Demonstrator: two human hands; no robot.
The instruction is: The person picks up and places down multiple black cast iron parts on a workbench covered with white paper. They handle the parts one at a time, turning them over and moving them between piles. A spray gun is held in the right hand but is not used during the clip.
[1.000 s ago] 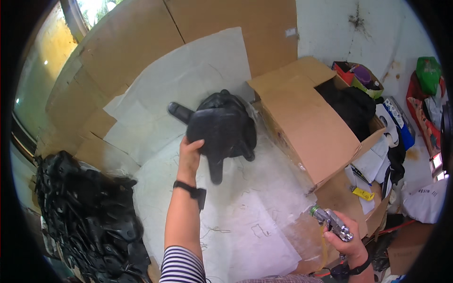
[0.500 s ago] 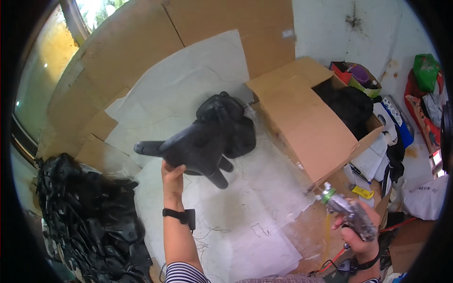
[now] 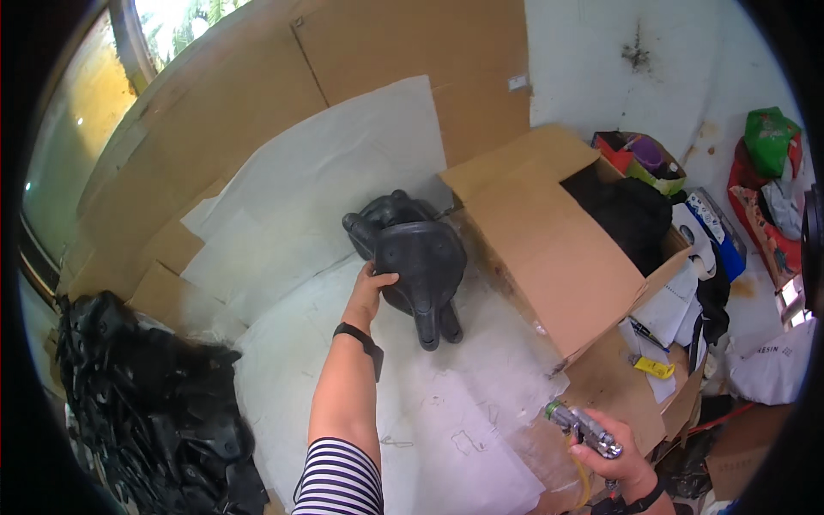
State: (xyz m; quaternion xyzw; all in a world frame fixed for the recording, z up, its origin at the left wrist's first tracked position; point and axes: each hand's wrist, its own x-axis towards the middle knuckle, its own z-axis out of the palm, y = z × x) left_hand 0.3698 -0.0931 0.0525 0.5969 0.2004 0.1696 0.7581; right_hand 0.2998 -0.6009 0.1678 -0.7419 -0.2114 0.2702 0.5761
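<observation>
My left hand (image 3: 369,290) grips the edge of a black moulded piece (image 3: 422,268), its thumb lying over the near surface. The piece is rounded, with stubby leg-like prongs pointing down toward me. Partly hidden behind it, more black moulded shapes (image 3: 396,209) rest against the white paper. At the lower right, my right hand (image 3: 614,451) is wrapped round a metal spray gun (image 3: 584,429) with a green ring near its nozzle. The nozzle points up and left, toward the black piece but well apart from it. A yellowish hose hangs below the gun.
White paper sheets (image 3: 343,403) cover the work surface, with cardboard (image 3: 412,43) behind. An open cardboard box (image 3: 549,249) holding black items stands at the right. Black moulded parts (image 3: 163,412) are heaped at the left. A yellow packet (image 3: 654,367) and pens lie beside the box.
The black piece has turned in my left hand, its prongs swinging round to point down, and shifted right. My right hand has moved left with the spray gun, which now lies flatter.
</observation>
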